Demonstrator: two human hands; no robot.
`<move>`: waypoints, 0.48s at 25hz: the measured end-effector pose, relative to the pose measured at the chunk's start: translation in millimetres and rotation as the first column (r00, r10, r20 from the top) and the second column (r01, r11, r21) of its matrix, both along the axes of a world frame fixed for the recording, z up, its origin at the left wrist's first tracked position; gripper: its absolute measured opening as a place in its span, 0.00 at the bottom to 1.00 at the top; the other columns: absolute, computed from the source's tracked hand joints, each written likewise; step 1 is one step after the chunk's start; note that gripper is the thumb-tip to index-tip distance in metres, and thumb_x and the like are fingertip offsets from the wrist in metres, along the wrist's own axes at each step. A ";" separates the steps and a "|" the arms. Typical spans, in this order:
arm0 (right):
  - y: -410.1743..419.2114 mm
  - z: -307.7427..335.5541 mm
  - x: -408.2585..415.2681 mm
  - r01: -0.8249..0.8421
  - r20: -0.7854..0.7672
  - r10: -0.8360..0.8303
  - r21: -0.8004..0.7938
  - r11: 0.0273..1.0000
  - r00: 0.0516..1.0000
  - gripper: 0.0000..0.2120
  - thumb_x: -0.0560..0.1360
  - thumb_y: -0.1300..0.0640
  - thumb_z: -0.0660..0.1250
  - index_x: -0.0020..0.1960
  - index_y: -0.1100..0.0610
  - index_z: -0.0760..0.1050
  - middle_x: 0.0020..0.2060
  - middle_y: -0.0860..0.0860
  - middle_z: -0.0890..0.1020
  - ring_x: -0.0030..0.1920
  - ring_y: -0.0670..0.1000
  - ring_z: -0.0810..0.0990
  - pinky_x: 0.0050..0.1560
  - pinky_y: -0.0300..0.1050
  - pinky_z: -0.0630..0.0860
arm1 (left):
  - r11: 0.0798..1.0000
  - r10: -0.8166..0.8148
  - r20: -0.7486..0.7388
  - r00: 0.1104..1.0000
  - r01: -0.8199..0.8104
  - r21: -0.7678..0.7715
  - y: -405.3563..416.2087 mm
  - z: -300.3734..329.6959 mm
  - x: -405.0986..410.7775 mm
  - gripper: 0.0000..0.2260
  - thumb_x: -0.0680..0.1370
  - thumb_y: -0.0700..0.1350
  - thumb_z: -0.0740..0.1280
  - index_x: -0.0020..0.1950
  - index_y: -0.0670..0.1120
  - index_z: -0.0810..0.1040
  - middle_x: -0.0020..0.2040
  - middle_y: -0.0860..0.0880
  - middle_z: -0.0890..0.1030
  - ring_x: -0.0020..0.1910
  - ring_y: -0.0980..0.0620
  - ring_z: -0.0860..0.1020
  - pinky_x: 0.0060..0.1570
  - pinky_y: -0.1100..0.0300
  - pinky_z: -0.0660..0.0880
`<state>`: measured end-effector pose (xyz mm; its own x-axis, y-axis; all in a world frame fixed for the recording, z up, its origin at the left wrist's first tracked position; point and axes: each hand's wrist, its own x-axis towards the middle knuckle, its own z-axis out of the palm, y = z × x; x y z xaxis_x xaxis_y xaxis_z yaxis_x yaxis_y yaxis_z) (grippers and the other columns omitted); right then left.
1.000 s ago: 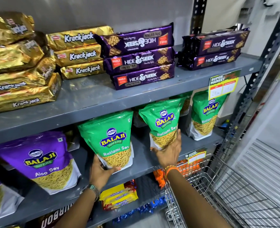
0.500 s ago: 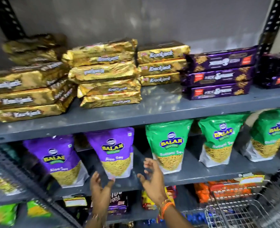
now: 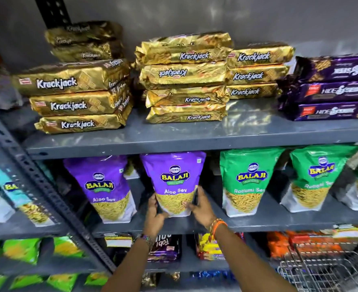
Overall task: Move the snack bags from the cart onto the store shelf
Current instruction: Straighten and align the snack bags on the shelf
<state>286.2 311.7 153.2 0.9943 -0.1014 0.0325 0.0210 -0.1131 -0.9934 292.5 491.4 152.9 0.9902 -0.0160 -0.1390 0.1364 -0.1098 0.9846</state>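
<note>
A purple Aloo Sev bag (image 3: 175,182) is held upright on the middle shelf (image 3: 258,223), gripped low down w/ both hands. The left hand (image 3: 153,216) is curled round the bag's lower left edge, fingers (image 3: 152,202) partly closed & pressed to the side, thumb across the front bottom. The right hand (image 3: 201,207) is wrapped on the lower right edge, fingers bent against the pack, thumb (image 3: 187,205) laid on the clear window. The bag base is seen resting on the shelf, betw. a second purple Aloo Sev bag (image 3: 104,190) to the left & a green Ratlami Sev bag (image 3: 247,182) to the right, apart from both. Krackjack packs (image 3: 184,79) are stacked on the shelf above. A wire cart (image 3: 329,268) is visible bottom right; contents can't be told.
</note>
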 end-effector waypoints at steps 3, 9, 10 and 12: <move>-1.9 -2.0 -1.2 -0.019 -0.053 0.021 0.052 0.998 0.998 0.27 0.73 0.73 0.68 0.69 0.64 0.64 0.62 0.56 0.78 0.59 0.48 0.78 0.65 0.48 0.76 | 0.999 -0.006 -0.007 1.000 0.006 -0.039 1.0 -6.4 -4.5 0.40 0.64 0.32 0.68 0.76 0.45 0.63 0.72 0.41 0.74 0.66 0.47 0.74 0.70 0.43 0.72; 1.1 -7.6 -2.1 -0.007 -0.102 0.016 0.087 0.996 0.995 0.26 0.73 0.71 0.69 0.68 0.60 0.64 0.60 0.55 0.80 0.61 0.53 0.78 0.61 0.44 0.78 | 0.999 -0.029 0.012 1.000 0.029 -0.042 0.7 -9.2 -8.9 0.42 0.63 0.34 0.68 0.76 0.53 0.62 0.73 0.46 0.73 0.71 0.47 0.73 0.69 0.47 0.73; 0.7 -1.0 -5.8 -0.022 -0.108 0.031 0.081 0.997 0.994 0.26 0.73 0.70 0.69 0.67 0.58 0.65 0.60 0.54 0.80 0.62 0.53 0.78 0.60 0.43 0.78 | 0.998 -0.058 0.008 0.998 0.059 -0.031 2.4 -8.1 -10.2 0.43 0.64 0.33 0.68 0.77 0.54 0.62 0.74 0.47 0.72 0.72 0.46 0.72 0.69 0.48 0.73; -1.3 5.4 -7.8 -0.018 -0.106 0.028 0.094 0.995 0.994 0.29 0.73 0.70 0.70 0.69 0.55 0.63 0.61 0.53 0.79 0.63 0.53 0.77 0.62 0.44 0.78 | 0.997 -0.083 0.000 0.997 0.083 -0.001 1.8 -3.5 -10.6 0.43 0.67 0.29 0.67 0.78 0.54 0.60 0.74 0.48 0.72 0.73 0.45 0.72 0.67 0.51 0.74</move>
<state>278.4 310.4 158.6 0.9936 -0.0764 -0.0831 -0.0849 -0.0211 -0.9962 281.9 493.2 149.4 0.9854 -0.0984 -0.1389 0.1268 -0.1199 0.9847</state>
